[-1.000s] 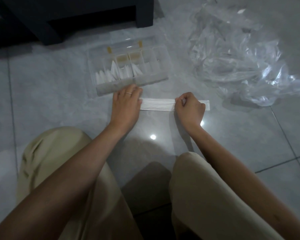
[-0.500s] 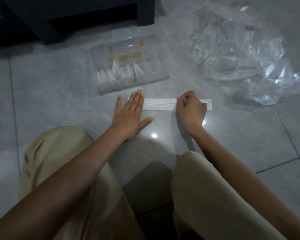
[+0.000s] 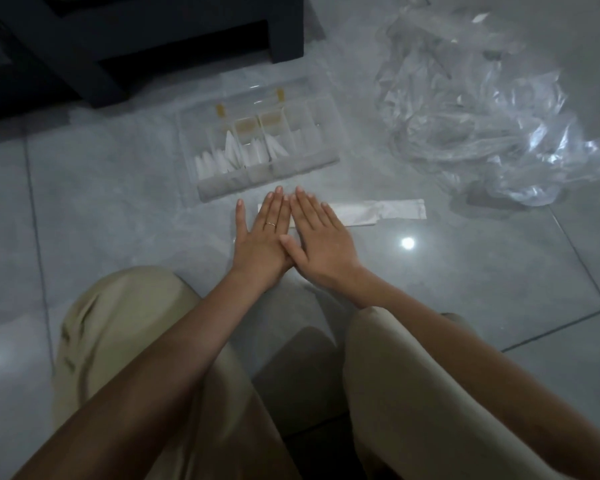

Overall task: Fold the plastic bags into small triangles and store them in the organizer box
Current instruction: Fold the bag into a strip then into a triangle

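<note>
A plastic bag folded into a long white strip [image 3: 378, 211] lies flat on the grey floor tiles. My left hand [image 3: 264, 237] and my right hand [image 3: 321, 237] lie side by side with straight fingers, pressing on the strip's left end. The right thumb overlaps the left hand. Just beyond the fingertips stands the clear organizer box [image 3: 257, 147], open, with several white folded triangles [image 3: 236, 155] in its compartments. The strip's right part sticks out uncovered.
A heap of crumpled clear plastic bags [image 3: 482, 109] lies at the right rear. Dark furniture legs [image 3: 284, 29] stand behind the box. My knees in beige trousers [image 3: 146, 358] fill the near view.
My right hand let go of the strip's right part, opened flat and moved left beside the left hand. The left hand went from curled to flat on the strip.
</note>
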The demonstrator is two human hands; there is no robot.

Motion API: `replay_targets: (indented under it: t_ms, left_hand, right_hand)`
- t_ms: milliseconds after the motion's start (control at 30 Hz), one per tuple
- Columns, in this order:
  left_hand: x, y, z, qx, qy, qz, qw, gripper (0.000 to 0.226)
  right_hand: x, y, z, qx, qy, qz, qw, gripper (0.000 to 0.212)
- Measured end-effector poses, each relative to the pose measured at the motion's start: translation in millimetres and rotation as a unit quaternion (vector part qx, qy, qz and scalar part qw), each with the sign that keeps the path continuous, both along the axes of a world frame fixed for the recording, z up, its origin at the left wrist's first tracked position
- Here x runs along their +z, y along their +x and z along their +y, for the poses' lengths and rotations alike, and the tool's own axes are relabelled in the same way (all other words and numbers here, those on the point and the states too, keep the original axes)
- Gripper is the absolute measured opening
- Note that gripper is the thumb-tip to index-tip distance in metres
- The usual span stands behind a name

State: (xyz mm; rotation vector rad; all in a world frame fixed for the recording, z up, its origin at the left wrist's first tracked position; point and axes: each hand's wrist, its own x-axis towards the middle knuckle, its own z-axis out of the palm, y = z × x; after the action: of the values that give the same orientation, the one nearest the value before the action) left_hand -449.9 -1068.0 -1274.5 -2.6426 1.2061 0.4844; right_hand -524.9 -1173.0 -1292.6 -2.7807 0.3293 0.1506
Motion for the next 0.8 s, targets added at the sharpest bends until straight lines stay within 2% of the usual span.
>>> replay_targets:
  t_ms: [233,433,600,800]
  left_hand:
    - [-3,3,6,0.013,-0.021,0.011,1.0,0.09]
    - [-2,7,13,0.036,-0.005,0.035,0.999,0.095]
    - [0,5,13,0.044,-0.009,0.039,0.998,0.097]
    - [8,-3,7,0.079,-0.009,0.02,0.997,0.106]
  right_hand:
    - [-2,-22,-31,-0.029,-0.014,0.02,0.999,0.068]
    - [-2,-60,-71,-0.144,-0.025,-0.011,0.989,0.066]
    - [0,-61,-73,-0.153,-0.034,0.004,0.988,0.063]
    - [22,-48,-81,-0.211,-0.018,-0.083,0.974,0.042]
